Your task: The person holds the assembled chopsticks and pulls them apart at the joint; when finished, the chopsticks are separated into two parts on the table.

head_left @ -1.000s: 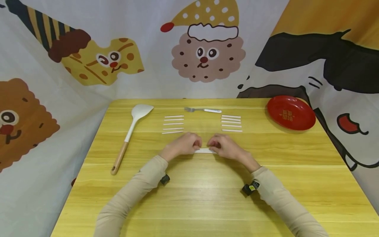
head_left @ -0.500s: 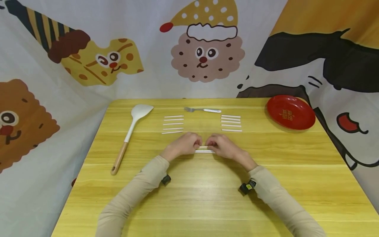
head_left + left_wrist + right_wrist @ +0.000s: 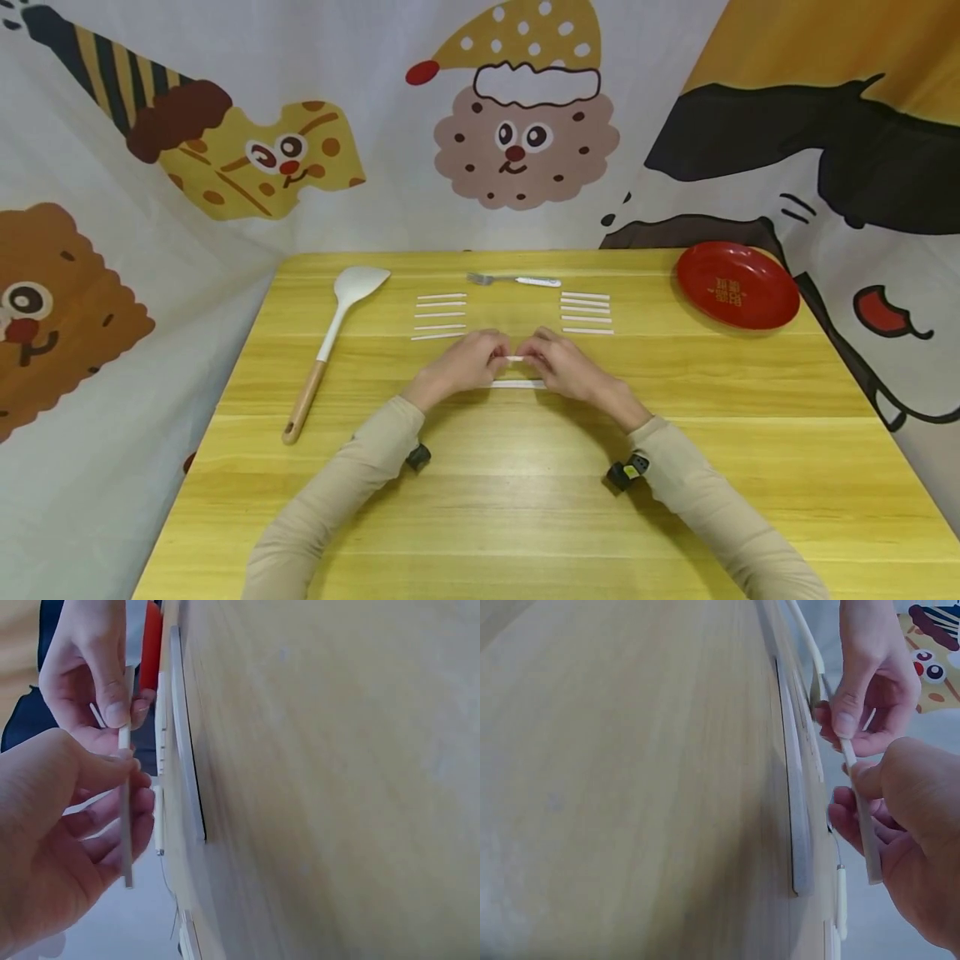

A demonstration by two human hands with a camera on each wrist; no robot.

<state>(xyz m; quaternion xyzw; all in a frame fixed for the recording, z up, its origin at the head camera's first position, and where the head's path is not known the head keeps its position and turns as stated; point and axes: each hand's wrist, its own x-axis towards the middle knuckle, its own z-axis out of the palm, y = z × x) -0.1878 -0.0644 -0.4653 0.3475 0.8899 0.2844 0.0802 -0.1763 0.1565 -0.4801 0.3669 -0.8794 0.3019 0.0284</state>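
Observation:
A thin white stick [image 3: 514,358] is held level above the table, pinched near its middle between thumb and fingers of both hands. The left hand [image 3: 467,362] grips it from the left and the right hand [image 3: 567,367] from the right, their fingertips close together. In the left wrist view the same stick [image 3: 126,832] runs past the left hand's thumb; the right wrist view shows its other end [image 3: 868,840] along the right palm. Below the hands another white stick [image 3: 517,384] lies on the table, its ends partly hidden by the hands.
Behind the hands lie a left row of several white sticks [image 3: 440,316] and a right row of them [image 3: 587,312]. A fork [image 3: 536,282] lies farther back. A white spatula with a wooden handle [image 3: 306,402] is at left, a red plate [image 3: 738,285] at back right. A printed cloth [image 3: 390,217] hangs behind.
Earlier both hands were down at the sticks on the table. Now one stick has been lifted off and moved slightly away from the person; the right hand has shifted a little left.

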